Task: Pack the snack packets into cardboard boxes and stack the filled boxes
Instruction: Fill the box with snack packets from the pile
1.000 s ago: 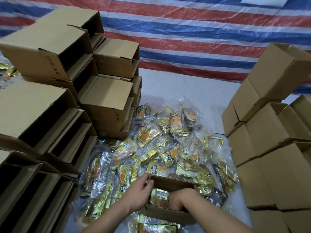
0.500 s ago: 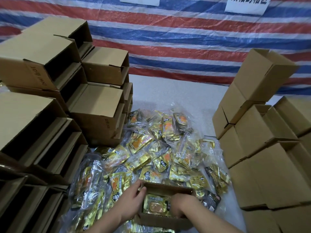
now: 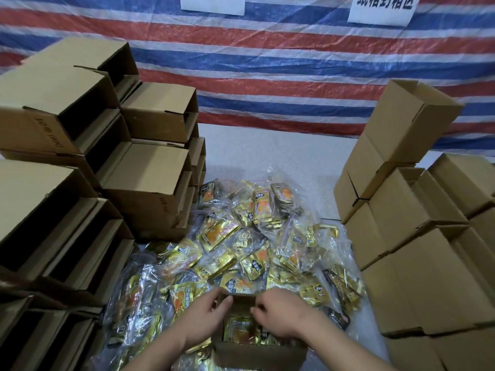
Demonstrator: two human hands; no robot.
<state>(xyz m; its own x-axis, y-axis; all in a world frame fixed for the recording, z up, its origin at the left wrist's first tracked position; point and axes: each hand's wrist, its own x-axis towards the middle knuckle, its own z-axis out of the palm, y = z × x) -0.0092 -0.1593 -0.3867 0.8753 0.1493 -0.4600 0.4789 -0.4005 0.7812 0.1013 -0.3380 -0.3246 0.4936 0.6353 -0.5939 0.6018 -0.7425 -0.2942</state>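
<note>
A small open cardboard box (image 3: 257, 354) stands at the bottom centre with gold snack packets in the box (image 3: 241, 334). My left hand (image 3: 207, 317) grips the box's far left corner, thumb and fingers curled over the rim. My right hand (image 3: 278, 314) hovers over the opening, its fingers curled on the far rim. Beyond the box, a loose pile of gold and orange snack packets (image 3: 241, 236) in clear wrap spreads over the white surface.
Stacks of empty boxes lying on their sides (image 3: 80, 183) rise along the left. Stacked upright boxes (image 3: 417, 236) stand on the right. A red, white and blue striped tarp (image 3: 267, 62) hangs behind, with two white paper signs on it.
My right hand has come up from pressing packets inside the box to its far rim. My left hand has slid to the far left corner. The view has tilted upward.
</note>
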